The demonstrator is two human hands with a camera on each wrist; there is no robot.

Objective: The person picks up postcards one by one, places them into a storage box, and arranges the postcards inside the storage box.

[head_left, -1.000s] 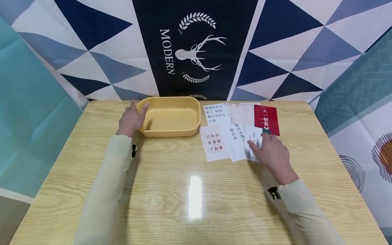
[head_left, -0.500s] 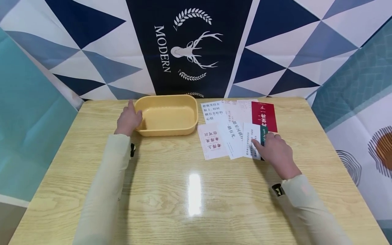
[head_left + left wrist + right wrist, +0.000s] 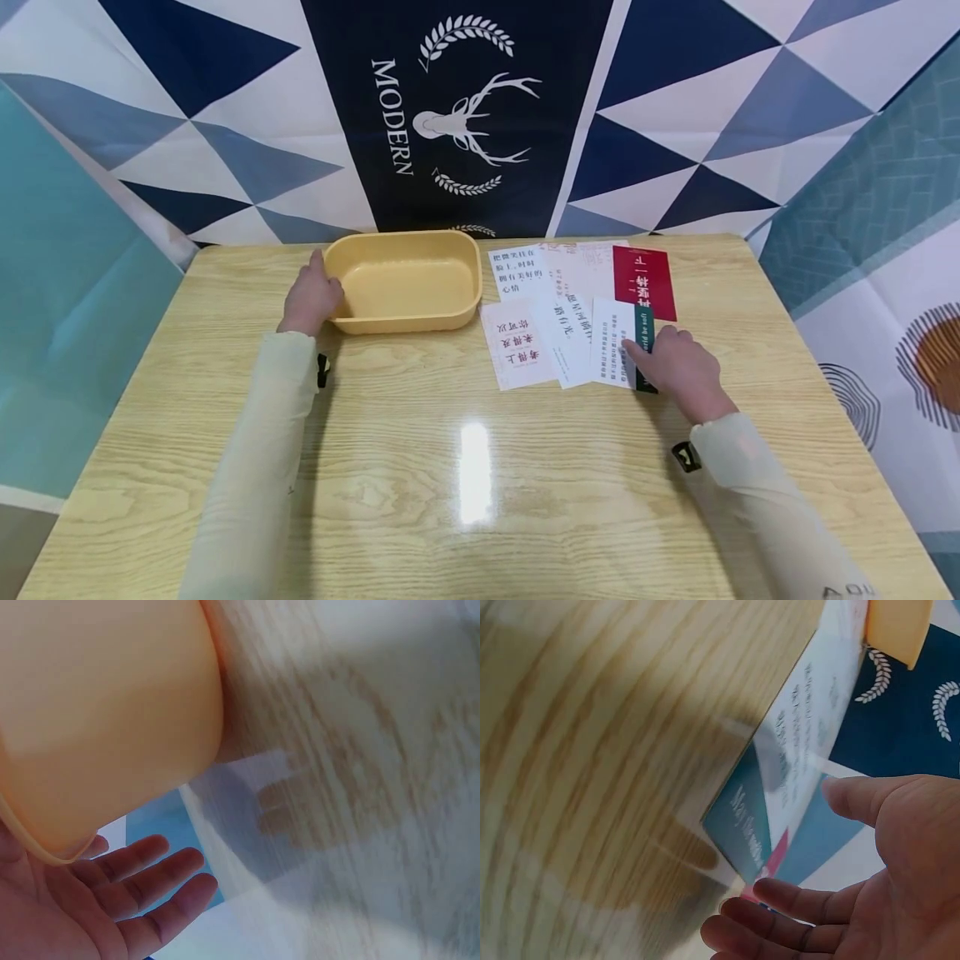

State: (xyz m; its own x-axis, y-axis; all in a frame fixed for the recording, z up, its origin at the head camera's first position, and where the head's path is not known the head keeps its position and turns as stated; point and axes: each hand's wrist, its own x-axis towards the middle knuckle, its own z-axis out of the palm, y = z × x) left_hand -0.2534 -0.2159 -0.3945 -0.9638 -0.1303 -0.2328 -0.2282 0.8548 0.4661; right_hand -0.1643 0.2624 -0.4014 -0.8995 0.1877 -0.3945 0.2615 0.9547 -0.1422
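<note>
The right hand (image 3: 678, 367) lies flat, straight fingers pressing the white-and-green card (image 3: 624, 353) on the desk (image 3: 465, 467); the left hand (image 3: 311, 293), open, rests against the yellow tray (image 3: 408, 282). The overlapping cards (image 3: 570, 308) could drag along if the press is heavy.

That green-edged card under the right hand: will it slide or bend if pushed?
The green-edged card looks thin and flat, probably light. The wooden table shows glare, so it likely slides easily under the right hand. Lying flush, overlapping a white card, its edge may be hard to lift.
</note>
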